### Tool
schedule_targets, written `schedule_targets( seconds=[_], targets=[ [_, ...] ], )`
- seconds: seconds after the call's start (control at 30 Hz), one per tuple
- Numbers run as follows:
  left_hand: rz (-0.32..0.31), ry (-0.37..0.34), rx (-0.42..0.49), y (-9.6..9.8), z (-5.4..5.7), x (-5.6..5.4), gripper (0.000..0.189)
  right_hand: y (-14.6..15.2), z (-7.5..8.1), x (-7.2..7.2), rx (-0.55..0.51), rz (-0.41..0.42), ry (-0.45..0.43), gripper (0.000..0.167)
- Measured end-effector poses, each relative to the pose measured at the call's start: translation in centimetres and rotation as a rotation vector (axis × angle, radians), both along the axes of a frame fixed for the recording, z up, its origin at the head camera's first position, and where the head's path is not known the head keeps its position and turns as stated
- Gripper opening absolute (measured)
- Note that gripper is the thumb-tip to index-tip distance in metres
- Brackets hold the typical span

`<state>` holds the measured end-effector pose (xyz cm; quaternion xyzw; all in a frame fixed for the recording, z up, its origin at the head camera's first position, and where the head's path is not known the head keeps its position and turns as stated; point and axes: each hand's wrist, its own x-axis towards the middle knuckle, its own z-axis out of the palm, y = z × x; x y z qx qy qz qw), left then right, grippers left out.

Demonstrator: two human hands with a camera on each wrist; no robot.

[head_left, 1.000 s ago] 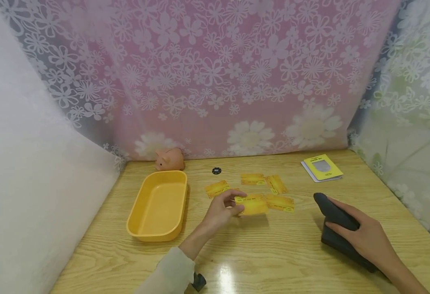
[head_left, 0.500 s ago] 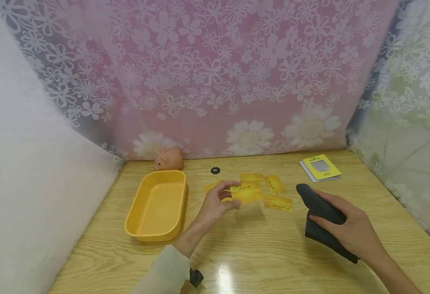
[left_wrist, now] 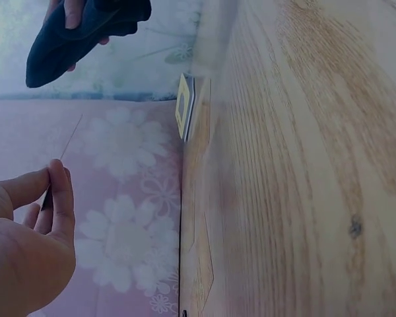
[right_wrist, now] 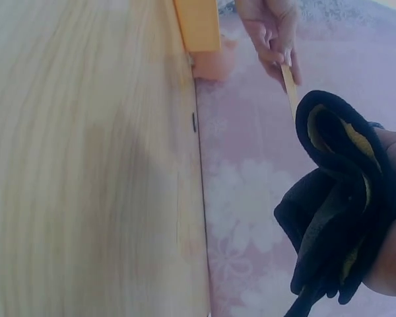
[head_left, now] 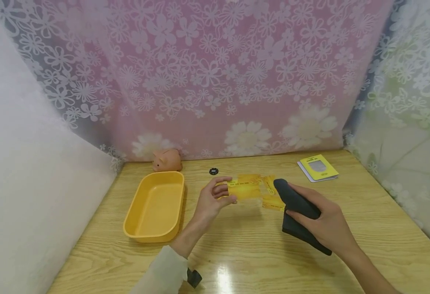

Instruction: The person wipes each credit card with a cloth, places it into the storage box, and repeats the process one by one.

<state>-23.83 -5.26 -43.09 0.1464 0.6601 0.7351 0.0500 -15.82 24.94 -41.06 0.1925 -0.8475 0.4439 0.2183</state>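
Raised over the table, my left hand (head_left: 211,202) pinches a yellow card (head_left: 244,189) by its left edge between thumb and fingers. In the left wrist view the card shows only as a thin line, edge-on. My right hand (head_left: 323,220) grips a folded dark cloth (head_left: 299,204), bunched in layers with yellowish inner edges in the right wrist view. The cloth's upper fold lies just right of the card, apart from it. Behind and below, more yellow cards (head_left: 272,202) lie on the table, partly hidden by the held card and the cloth.
A yellow tray (head_left: 152,204) stands at the left, with a pink piggy bank (head_left: 167,160) behind it. Further back lies a black poker chip (head_left: 213,171). A yellow-and-white booklet (head_left: 318,168) is at the back right. Floral fabric (head_left: 207,81) hangs behind the table.
My right hand has carried the dark cloth leftward and slightly up, close to the held card. My left hand has lifted the card a little and moved it slightly left.
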Motion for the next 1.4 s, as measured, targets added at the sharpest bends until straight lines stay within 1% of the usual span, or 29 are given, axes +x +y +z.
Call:
schedule_targets(
  seconds=[0.07, 0.2, 0.33, 0.43, 0.6, 0.73, 0.83, 0.93, 1.1, 1.3, 1.4],
  targets=[
    [0.002, -0.003, 0.005, -0.1, 0.0, 0.0, 0.053, -0.6, 0.2, -0.1, -0.004, 0.010, 0.011, 0.076],
    [0.000, 0.007, -0.021, -0.1, 0.0, 0.2, 0.057, -1.9, 0.3, -0.5, 0.007, 0.026, 0.030, 0.077],
    [-0.025, 0.028, -0.031, 0.0, 0.1, 0.4, 0.061, -2.9, 0.4, -0.9, 0.063, 0.026, 0.046, 0.077],
    [-0.050, 0.040, -0.016, 0.1, 0.1, 0.4, 0.062, -3.9, 0.4, -1.2, 0.110, 0.019, 0.033, 0.075],
    [-0.076, 0.048, -0.001, 0.2, 0.0, 0.4, 0.062, -5.7, 0.4, -1.7, 0.119, 0.050, 0.007, 0.069],
    [-0.087, 0.058, 0.002, 0.3, -0.1, 0.4, 0.060, -7.1, 0.5, -1.9, 0.109, 0.094, 0.049, 0.071],
    [-0.091, 0.057, 0.015, 0.4, 0.1, 0.5, 0.059, -8.1, 0.5, -2.1, 0.106, 0.112, 0.095, 0.069],
    [-0.089, 0.056, 0.021, 0.5, 0.3, 0.6, 0.059, -8.7, 0.4, -2.1, 0.109, 0.098, 0.120, 0.064],
    [-0.090, 0.071, 0.018, 0.5, 0.3, 0.6, 0.059, -9.1, 0.2, -2.2, 0.119, 0.053, 0.137, 0.059],
    [-0.078, 0.076, 0.060, 0.2, 0.4, 0.6, 0.058, -8.7, -0.1, -2.5, 0.172, -0.023, 0.202, 0.061],
    [-0.078, 0.076, 0.067, 0.0, 0.4, 0.5, 0.058, -8.1, -0.1, -2.6, 0.180, -0.056, 0.228, 0.063]
  ],
)
